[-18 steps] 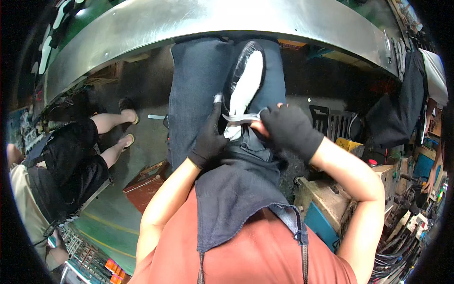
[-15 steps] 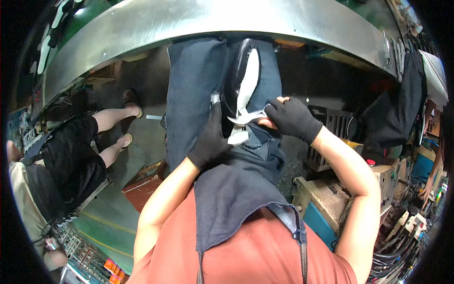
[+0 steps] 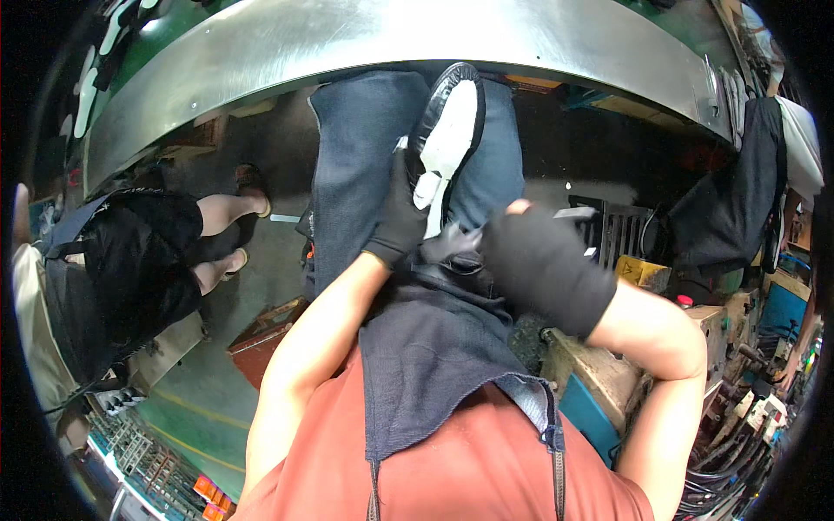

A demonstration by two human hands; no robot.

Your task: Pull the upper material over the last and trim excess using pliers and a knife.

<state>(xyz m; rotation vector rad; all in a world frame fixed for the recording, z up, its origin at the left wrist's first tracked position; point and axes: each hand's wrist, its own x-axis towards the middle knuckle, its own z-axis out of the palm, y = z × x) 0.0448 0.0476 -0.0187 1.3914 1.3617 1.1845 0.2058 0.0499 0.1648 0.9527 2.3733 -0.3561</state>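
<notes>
A black shoe upper [image 3: 423, 137] lies over my lap, toe pointing away, its white underside [image 3: 454, 130] facing up. My left hand [image 3: 400, 213], in a black glove, is closed around its left side, with a white-covered fingertip [image 3: 426, 189] over the underside. At the right, my gloved right hand [image 3: 547, 269] is smeared by motion but looks closed. A blurred grey piece [image 3: 452, 243] extends from it toward the shoe's heel end, and a pale flat end [image 3: 575, 212] sticks out past the knuckles. What kind of thing it holds does not show.
A shiny metal bench [image 3: 382, 35] curves across the far side, just beyond the shoe's toe. At left is another person in black shorts [image 3: 130, 252]. A brown box [image 3: 265, 339] stands by my left arm. Worn machinery [image 3: 599, 373] and a yellow container [image 3: 641, 273] are at right.
My right hand has moved right and nearer to me, away from the shoe. The shoe has turned, showing more of its white underside, and my left hand has shifted farther up its side.
</notes>
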